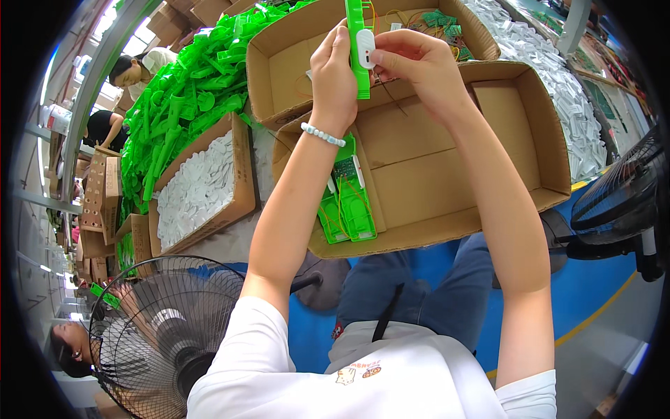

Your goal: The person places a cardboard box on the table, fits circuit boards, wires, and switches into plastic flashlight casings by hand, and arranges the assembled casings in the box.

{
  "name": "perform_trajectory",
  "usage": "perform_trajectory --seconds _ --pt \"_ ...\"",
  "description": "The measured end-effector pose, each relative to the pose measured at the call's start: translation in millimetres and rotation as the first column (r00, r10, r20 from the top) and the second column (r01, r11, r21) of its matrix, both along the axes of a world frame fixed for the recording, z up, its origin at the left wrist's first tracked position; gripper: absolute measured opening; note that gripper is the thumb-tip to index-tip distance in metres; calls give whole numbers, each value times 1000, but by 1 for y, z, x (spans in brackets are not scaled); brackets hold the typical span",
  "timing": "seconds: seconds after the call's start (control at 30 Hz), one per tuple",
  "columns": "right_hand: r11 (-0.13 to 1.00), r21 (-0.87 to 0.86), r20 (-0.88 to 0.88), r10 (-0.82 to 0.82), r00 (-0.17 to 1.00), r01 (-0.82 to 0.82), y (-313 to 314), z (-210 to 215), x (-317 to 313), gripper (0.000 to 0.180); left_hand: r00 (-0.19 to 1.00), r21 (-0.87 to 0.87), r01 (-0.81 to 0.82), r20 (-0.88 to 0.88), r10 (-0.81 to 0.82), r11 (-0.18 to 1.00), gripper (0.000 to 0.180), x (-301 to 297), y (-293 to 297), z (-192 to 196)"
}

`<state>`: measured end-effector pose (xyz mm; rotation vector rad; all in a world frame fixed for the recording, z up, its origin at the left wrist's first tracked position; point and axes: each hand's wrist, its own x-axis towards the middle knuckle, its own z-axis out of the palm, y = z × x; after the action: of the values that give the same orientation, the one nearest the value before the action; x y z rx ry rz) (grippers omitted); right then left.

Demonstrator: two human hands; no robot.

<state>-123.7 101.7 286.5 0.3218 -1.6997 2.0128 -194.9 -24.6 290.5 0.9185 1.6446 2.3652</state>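
Note:
My left hand (335, 77) is closed round a long bright green plastic housing (363, 82), held upright above the cardboard boxes. A small white plastic piece (365, 47) with a dark slot lies against the housing's side. My right hand (423, 68) pinches at that white piece with thumb and forefinger. Thin wires show near the fingers; what they join is hard to make out. Below my left wrist, green housings (354, 202) with circuit boards and wires lie in the left end of the nearer cardboard box (433, 167).
A farther box (283, 77) holds wired circuit boards (443, 28). Green plastic parts (181, 98) heap up at left, beside a box of white pieces (199, 188). More white pieces (558, 105) pile at right. Fans stand at left (160, 328) and right (621, 202). Other people sit at far left.

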Motion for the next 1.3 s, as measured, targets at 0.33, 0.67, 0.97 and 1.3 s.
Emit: perform_trajectory --seconds 0.33,0.67,0.97,1.3 --pt "998 45 -14 35 999 -34 -4 0 0 31 991 -10 63 121 -61 998 34 13 -5 15" --pt "997 76 -38 -20 999 22 -9 -3 -4 28 998 -35 49 -29 -50 998 36 2 -5 4" --pt "771 238 -382 -485 787 591 -14 -12 -7 23 909 325 361 85 -407 874 44 -12 -13 3" --pt "686 354 -485 -446 752 635 -23 -20 -2 26 762 415 586 11 -648 696 49 -34 -22 -10"
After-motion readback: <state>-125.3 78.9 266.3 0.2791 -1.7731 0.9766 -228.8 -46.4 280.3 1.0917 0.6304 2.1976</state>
